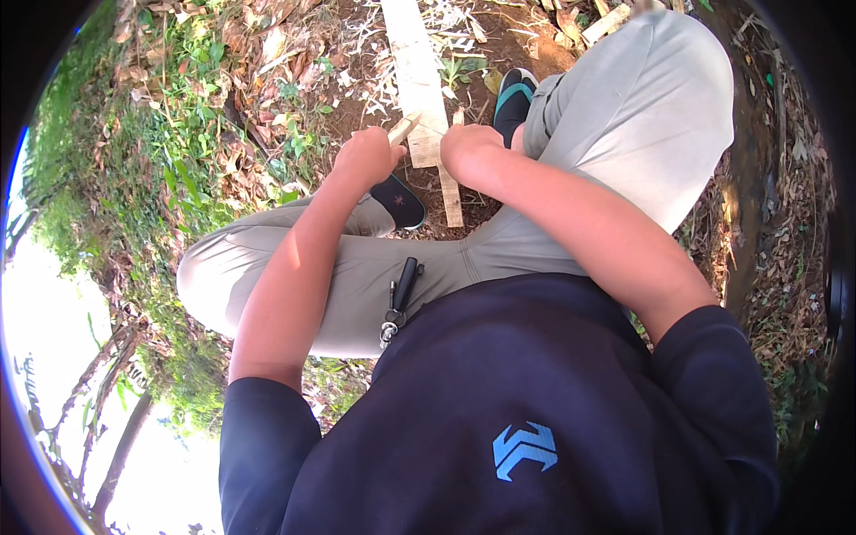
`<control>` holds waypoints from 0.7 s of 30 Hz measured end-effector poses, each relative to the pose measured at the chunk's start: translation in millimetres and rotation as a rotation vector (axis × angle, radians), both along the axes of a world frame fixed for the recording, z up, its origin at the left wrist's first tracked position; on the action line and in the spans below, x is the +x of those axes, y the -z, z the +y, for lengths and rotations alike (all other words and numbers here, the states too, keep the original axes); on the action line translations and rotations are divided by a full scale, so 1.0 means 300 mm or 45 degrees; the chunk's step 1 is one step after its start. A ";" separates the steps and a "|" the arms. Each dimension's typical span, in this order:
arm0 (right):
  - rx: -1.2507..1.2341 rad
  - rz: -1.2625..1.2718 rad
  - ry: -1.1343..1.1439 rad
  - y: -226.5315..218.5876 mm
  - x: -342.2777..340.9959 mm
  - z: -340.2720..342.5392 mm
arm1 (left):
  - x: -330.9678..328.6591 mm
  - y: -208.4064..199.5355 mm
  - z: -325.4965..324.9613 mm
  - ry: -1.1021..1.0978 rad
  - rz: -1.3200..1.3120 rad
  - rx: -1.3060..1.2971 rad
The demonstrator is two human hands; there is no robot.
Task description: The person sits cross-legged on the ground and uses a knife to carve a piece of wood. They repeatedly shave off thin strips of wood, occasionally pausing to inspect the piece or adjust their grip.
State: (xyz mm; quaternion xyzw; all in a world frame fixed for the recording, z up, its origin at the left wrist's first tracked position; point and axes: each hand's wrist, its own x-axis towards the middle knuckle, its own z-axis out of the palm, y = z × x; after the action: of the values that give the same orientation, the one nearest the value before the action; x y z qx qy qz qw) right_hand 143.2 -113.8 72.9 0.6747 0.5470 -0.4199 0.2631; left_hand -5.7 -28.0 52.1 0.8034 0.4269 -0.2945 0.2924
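Note:
A pale, flat wooden plank [415, 67] runs away from me between my feet. A narrower wooden strip [452, 201] sticks out from beneath its near end. To the left of the plank my left hand [365, 157] is closed around a pale wooden piece [404, 130], whose tip reaches the plank's edge. My right hand [470, 154] is closed at the plank's right edge. A small wooden end [458, 116] shows just beyond its knuckles; the rest is hidden in the fist. Whether the two wooden pieces are joined, I cannot tell.
Pale wood shavings [361, 49] lie scattered around the plank's far part. My dark shoes [399, 203] stand on either side of it. Cut wood pieces [606, 24] lie beyond my right knee. Green plants [192, 98] and dry leaves cover the ground at left. A key ring [390, 330] hangs at my waist.

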 end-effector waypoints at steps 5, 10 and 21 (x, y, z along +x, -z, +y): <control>0.047 -0.026 0.067 0.025 -0.008 0.007 | 0.016 0.010 0.020 -0.052 -0.030 -0.051; -0.079 -0.036 -0.039 0.088 -0.012 0.058 | 0.049 -0.006 0.067 -0.167 -0.007 -0.178; -0.229 0.030 -0.442 0.122 0.010 0.225 | 0.063 0.052 0.151 -0.126 -0.054 0.044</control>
State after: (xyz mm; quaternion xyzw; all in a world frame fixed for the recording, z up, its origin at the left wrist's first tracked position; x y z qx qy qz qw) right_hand 146.2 -46.4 36.2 0.5389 0.6185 -0.4233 0.3845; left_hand 13.2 17.2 36.4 0.7923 0.4650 -0.2552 0.3017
